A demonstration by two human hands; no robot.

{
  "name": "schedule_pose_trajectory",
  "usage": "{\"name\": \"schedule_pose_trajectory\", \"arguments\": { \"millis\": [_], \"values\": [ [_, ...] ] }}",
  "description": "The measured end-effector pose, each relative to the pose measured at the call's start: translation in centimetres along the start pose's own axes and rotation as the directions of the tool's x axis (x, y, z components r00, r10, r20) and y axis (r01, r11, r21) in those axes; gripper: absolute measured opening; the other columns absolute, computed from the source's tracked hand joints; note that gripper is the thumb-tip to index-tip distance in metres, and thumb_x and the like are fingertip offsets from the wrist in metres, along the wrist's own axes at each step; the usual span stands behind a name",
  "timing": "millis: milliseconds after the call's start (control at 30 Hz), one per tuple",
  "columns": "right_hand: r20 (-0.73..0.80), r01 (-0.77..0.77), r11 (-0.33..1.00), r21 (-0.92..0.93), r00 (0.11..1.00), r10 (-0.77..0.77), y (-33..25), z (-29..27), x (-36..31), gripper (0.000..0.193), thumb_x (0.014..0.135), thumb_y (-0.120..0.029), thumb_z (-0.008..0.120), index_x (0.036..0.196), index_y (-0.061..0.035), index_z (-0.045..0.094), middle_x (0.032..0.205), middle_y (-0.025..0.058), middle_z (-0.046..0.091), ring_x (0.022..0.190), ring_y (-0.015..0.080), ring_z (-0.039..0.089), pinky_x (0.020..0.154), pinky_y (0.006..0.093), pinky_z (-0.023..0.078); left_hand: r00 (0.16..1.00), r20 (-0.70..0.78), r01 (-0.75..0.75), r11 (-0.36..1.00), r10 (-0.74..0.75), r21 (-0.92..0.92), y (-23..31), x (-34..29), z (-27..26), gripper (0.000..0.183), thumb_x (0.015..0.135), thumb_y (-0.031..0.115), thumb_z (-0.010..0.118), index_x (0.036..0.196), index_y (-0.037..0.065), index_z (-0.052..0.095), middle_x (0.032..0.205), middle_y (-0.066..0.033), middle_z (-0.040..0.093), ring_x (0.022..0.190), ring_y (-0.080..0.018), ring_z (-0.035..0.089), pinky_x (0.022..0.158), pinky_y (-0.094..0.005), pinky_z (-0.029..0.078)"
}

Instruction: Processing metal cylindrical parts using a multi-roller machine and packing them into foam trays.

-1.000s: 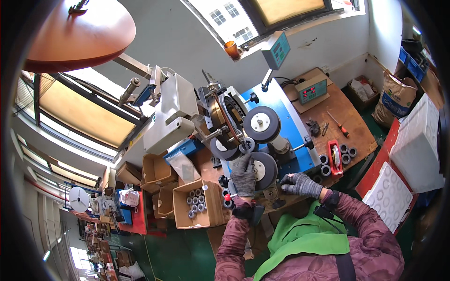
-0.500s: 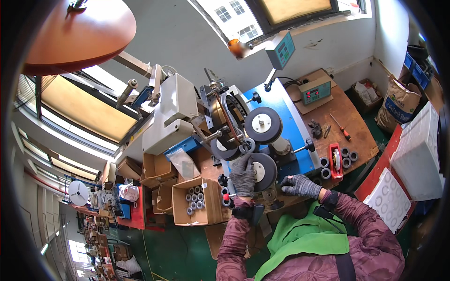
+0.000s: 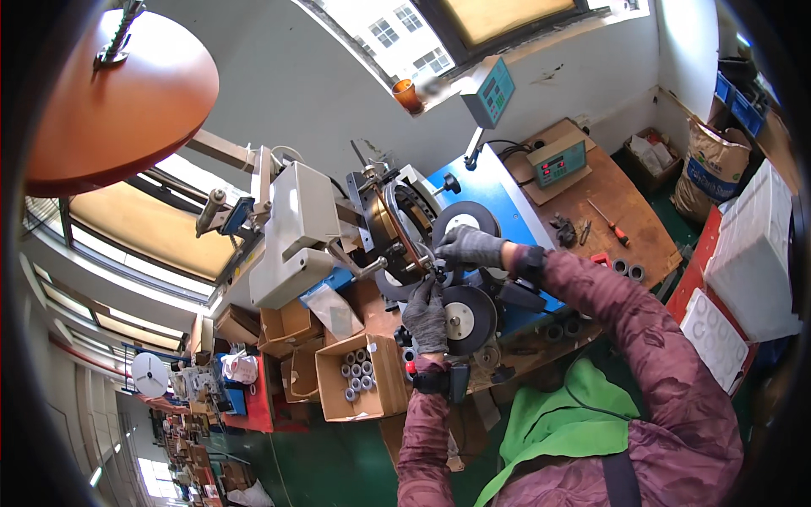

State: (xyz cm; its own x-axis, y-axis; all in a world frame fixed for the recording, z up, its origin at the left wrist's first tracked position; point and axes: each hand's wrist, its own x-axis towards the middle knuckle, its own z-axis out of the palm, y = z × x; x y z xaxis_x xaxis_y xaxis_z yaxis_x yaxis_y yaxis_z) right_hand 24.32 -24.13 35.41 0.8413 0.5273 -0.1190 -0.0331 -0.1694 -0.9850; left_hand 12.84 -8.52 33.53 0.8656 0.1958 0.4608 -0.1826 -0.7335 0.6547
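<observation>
Left hand point(image 3: 425, 318) and right hand point(image 3: 473, 247) were held close together.
Lower wheel point(image 3: 459, 321) was seen at the left's three o'clock, upper wheel point(image 3: 462, 220) at the right's twelve; pinching could not be told. Gloves point(image 3: 427, 335) could be nipped if either wheel turned.

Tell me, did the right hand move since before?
Yes, the right hand moved up and left in the picture, to the lower edge of the upper black wheel.
</observation>
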Motion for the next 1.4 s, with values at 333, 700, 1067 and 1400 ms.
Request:
{"name": "schedule_pose_trajectory", "arguments": {
  "millis": [333,700,1067,1400],
  "values": [
    [-0.124,0.151,0.973,-0.175,0.977,-0.174,-0.3,2.2,2.6,0.009,0.075,-0.011,0.061,0.079,-0.0048,0.067,0.07,0.0103,0.063,0.068,0.0255,0.062,0.067,0.0363,0.048,0.971,0.009,0.237,0.946,-0.241,-0.22,0.5,-1.8,-1.1,0.025,0.085,0.016,0.062,0.107,0.003,0.062,0.087,-0.0087,0.066,0.081,-0.0153,0.06,0.073,-0.027,0.047],
    [-0.113,0.126,0.299,-0.946,0.735,-0.669,1.8,2.5,2.8,0.021,0.07,-0.026,0.061,0.088,-0.0157,0.065,0.1,0.006,0.059,0.1,0.0263,0.052,0.082,0.0422,0.04,0.721,0.615,0.626,0.68,-0.318,-0.382,3.5,-23.5,11.5,0.037,0.083,0.007,0.061,0.119,0.006,0.053,0.106,-0.0116,0.061,0.094,-0.0212,0.061,0.082,-0.0341,0.048],
    [-0.021,0.186,0.222,-0.957,0.719,-0.695,2.1,4.3,2.8,0.022,0.072,-0.018,0.061,0.092,-0.0085,0.06,0.098,0.0141,0.058,0.096,0.0327,0.054,0.082,0.0459,0.043,0.416,0.775,0.446,-0.636,-0.477,-0.63,-6.1,-28.9,26.9,0.059,0.072,-0.011,0.043,0.126,0.013,0.037,0.124,-0.0132,0.049,0.115,-0.0266,0.048,0.093,-0.0433,0.041],
    [-0.037,0.189,0.218,-0.957,0.67,-0.742,1.8,3.0,2.7,0.026,0.065,-0.016,0.07,0.088,-0.0072,0.062,0.094,0.0126,0.059,0.087,0.03,0.057,0.077,0.0397,0.047,-0.05,0.75,0.794,-0.482,-0.659,-0.371,-14.5,-36.2,21.8,0.032,0.082,0.014,0.059,0.112,0.008,0.052,0.106,-0.0133,0.054,0.095,-0.0236,0.055,0.075,-0.0326,0.047]
  ]
}}
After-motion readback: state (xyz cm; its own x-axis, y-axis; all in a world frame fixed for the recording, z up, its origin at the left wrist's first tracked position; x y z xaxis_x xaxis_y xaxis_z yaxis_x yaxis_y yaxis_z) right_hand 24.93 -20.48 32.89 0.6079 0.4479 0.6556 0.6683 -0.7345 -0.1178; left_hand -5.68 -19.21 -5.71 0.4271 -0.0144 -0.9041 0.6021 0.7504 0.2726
